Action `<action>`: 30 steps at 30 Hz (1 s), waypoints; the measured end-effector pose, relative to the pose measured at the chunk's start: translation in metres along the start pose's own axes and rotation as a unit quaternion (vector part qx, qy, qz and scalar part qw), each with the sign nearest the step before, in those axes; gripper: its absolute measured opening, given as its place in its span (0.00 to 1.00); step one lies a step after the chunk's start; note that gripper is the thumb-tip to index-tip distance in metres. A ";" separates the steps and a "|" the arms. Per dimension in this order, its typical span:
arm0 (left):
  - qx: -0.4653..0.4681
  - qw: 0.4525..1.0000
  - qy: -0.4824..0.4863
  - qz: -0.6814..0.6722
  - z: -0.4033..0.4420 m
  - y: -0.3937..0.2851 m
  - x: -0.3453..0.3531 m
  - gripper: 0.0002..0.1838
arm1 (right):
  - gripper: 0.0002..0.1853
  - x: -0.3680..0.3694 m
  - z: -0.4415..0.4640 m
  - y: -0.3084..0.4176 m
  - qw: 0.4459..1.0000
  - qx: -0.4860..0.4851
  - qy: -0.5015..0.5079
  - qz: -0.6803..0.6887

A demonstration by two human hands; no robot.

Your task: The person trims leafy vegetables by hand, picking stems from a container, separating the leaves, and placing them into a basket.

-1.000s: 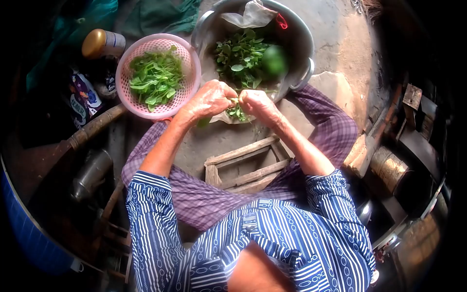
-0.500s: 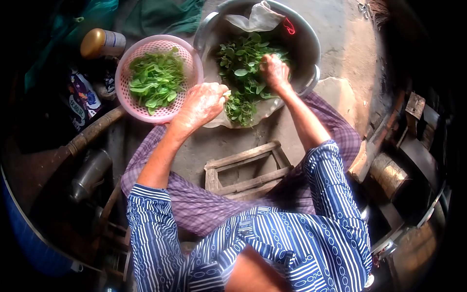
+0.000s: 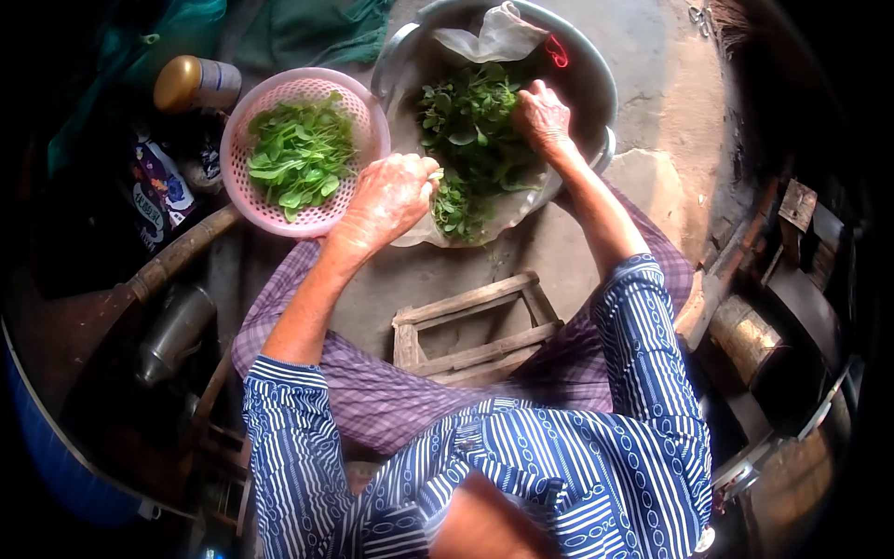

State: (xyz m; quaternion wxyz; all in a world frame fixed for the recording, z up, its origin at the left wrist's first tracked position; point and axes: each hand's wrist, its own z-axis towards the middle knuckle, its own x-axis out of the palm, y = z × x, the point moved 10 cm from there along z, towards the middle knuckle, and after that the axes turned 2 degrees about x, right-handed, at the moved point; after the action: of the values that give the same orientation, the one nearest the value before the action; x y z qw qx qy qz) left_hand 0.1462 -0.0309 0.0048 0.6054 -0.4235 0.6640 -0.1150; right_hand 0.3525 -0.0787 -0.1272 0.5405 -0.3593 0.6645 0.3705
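My left hand (image 3: 396, 193) is closed between the colander and the basin, with short pale-green stems (image 3: 436, 174) poking out from its fingertips. Over the right part of the grey metal basin (image 3: 603, 79), my right hand (image 3: 545, 116) is closed with bent fingers at the edge of a dark leafy greens pile (image 3: 470, 112). What it pinches, if anything, is hidden. A pale plastic bag (image 3: 526, 198) lies under that pile and over the basin's near rim. Bright green picked leaves (image 3: 303, 154) lie in a pink plastic colander (image 3: 236, 177) to the left.
A small wooden stool frame (image 3: 475, 317) stands between the knees. At the upper left lies a gold-lidded jar (image 3: 196, 84), near dark green cloth (image 3: 317, 33). Left of the legs is a metal cylinder (image 3: 177, 331); wood pieces and a rusty can (image 3: 745, 335) crowd the right.
My right hand has moved right and slightly up, from within the leaves to the edge of the pile. My left hand stays nearly still, its stems still in its fingers.
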 end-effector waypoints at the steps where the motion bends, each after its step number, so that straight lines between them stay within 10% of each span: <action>1: 0.009 1.000 -0.011 0.004 0.001 -0.003 -0.005 0.07 | 0.05 -0.010 0.001 -0.005 1.000 0.011 0.011 0.002; 5: -0.083 0.987 0.008 -0.138 0.001 0.012 -0.001 0.07 | 0.13 -0.030 0.008 -0.037 0.973 0.099 0.154 0.139; 9: -0.143 0.936 0.057 -0.317 0.000 0.013 0.011 0.10 | 0.15 -0.024 0.000 -0.053 0.832 0.169 0.284 0.445; 22: -0.212 0.781 0.028 -0.587 -0.001 0.021 0.022 0.04 | 0.13 0.001 -0.013 -0.047 0.646 0.203 0.260 0.688; 26: -0.222 0.792 0.029 -0.568 0.003 0.019 0.024 0.05 | 0.14 -0.018 -0.028 -0.020 0.688 0.204 0.263 0.645; 30: -0.217 0.799 -0.016 -0.560 0.013 0.029 0.032 0.09 | 0.10 -0.046 -0.052 0.034 0.619 0.205 0.247 0.717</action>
State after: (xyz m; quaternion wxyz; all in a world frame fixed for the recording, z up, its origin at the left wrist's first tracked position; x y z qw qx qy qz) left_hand 0.1484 -0.0307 -0.0401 0.3379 -0.8440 0.3083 -0.2799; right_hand 0.3066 -0.1052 -0.0707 -0.0215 0.2733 0.8783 0.3917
